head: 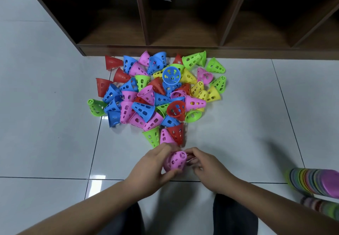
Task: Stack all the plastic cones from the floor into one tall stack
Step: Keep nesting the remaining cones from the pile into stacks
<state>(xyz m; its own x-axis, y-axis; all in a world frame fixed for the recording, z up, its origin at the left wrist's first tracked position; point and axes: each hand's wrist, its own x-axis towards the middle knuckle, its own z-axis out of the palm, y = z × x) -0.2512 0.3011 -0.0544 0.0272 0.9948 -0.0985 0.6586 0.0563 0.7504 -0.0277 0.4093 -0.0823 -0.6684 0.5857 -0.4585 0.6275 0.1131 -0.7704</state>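
A heap of several perforated plastic cones point(156, 95) in red, blue, pink, green and yellow lies on the white tiled floor. Just in front of the heap, my left hand point(152, 168) grips a pink cone point(176, 161) from its left side, its narrow top pointing away from me. My right hand point(205, 166) is at the cone's right side with curled fingers touching it; something thin and reddish shows between those fingers, too blurred to name. A pink cone point(166, 136) and a red cone point(177, 132) lie right behind my hands.
A dark wooden shelf unit point(183, 49) with open compartments stands on the floor behind the heap. At the right edge lies a long stack of coloured discs point(315, 181), with a second one point(319, 205) below it. My knees show at the bottom.
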